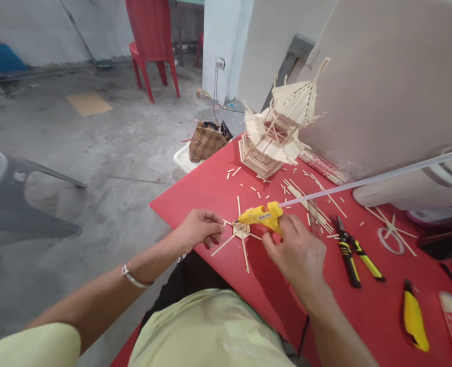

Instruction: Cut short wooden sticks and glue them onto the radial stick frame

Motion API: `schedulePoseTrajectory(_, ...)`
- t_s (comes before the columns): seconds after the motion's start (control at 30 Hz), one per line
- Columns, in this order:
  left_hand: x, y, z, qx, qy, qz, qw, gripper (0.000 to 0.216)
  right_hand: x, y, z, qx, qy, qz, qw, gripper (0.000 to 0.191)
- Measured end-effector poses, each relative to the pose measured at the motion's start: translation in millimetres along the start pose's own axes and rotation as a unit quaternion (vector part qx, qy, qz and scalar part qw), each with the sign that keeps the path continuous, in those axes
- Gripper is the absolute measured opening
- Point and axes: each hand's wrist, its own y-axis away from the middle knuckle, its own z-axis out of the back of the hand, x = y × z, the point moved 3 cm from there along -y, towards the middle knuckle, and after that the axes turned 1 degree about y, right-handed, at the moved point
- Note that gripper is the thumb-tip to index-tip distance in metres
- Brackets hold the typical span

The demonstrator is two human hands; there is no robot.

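Observation:
My right hand (296,247) is wrapped round the grip of a yellow glue gun (262,215), with a long translucent glue stick (363,181) running out of its back. The gun's nozzle points left and hangs over a web-shaped piece of thin wooden sticks (242,229), which lies on the red table (214,181) with several spokes spreading from its centre. At the left side of this piece, my left hand (205,229) has its thumb and fingers pinched at the end of a spoke. Whether a small stick is between the fingertips I cannot make out.
A pagoda-like stick model (275,127) stands at the table's far corner. Loose sticks (310,204), cutting pliers (353,252), a tape ring (390,240) and a yellow-handled cutter (415,318) lie to the right. A plaid bag (206,142) sits beyond the table edge.

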Motion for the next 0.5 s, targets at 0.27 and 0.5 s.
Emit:
schedulePoseTrajectory(0.27, 0, -1, 0, 0.002, 0.006, 0.002, 1.000, 0.023, -4, -2, 15, -0.038, 0.005, 0.005, 0.999, 0.021)
schedulePoseTrajectory(0.5, 2, -2, 1, 0.002, 0.005, 0.000, 1.000, 0.025, -6, -3, 22, -0.064, -0.016, 0.001, 0.998, 0.019)
